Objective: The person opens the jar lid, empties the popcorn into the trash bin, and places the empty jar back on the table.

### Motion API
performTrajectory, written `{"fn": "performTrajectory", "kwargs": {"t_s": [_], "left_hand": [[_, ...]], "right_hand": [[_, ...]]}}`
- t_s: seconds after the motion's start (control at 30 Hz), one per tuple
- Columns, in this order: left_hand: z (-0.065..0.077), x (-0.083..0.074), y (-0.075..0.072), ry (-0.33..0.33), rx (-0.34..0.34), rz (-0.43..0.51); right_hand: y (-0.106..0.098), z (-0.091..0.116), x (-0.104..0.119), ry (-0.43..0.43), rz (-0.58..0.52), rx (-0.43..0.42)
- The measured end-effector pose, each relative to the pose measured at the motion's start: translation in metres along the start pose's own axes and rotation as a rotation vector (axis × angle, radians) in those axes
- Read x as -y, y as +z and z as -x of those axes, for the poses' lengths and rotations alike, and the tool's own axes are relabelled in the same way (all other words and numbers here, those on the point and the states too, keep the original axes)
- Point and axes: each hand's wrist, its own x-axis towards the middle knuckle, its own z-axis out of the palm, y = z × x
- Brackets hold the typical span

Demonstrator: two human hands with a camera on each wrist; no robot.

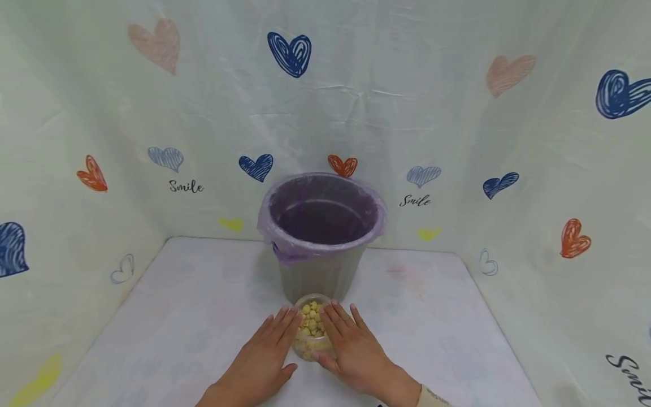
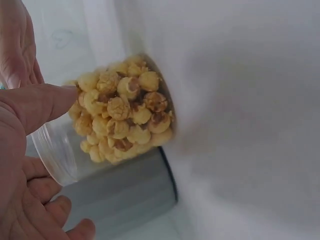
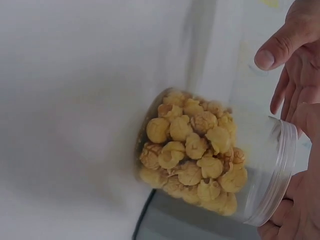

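A clear plastic jar (image 1: 306, 349) of round yellow popcorn (image 2: 120, 110) stands upright on the table, in front of a bin. My left hand (image 1: 259, 359) lies along the jar's left side, its fingers straight and their tips at the rim; its thumb points inward. On the other side, my right hand (image 1: 358, 353) has straight fingers that reach over the right part of the rim, with the thumb near the jar's front. Neither hand is curled round the jar. In the right wrist view the jar's rim (image 3: 285, 175) is beside the right hand; whether a clear lid covers it I cannot tell.
Right behind the jar stands a grey bin (image 1: 320, 274) with a purple bag (image 1: 292, 249) folded over its rim. A pale cloth covers the table (image 1: 203, 294). Curtains (image 1: 325, 113) with printed hearts enclose the back and both sides.
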Motion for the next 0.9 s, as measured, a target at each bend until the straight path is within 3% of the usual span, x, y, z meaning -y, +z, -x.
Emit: {"fn": "performTrajectory", "kwargs": {"t_s": [0.2,0.43,0.63,0.73,0.9], "left_hand": [[0.012,0.011,-0.006,-0.070,-0.036,0.019],[0.013,0.013,0.001,-0.027,-0.137,-0.010],[0.011,0.012,0.010,-0.034,-0.223,0.043],[0.008,0.012,0.015,-0.078,-0.220,0.088],[-0.002,0.010,0.027,-0.124,-0.149,0.214]], "right_hand": [[0.002,-0.011,0.014,-0.061,0.037,-0.019],[0.007,-0.011,0.014,-0.053,0.064,-0.041],[0.011,-0.004,0.012,-0.039,0.067,-0.067],[0.012,0.004,0.009,-0.040,0.072,-0.087],[0.011,0.019,0.000,-0.055,0.097,-0.175]]}}
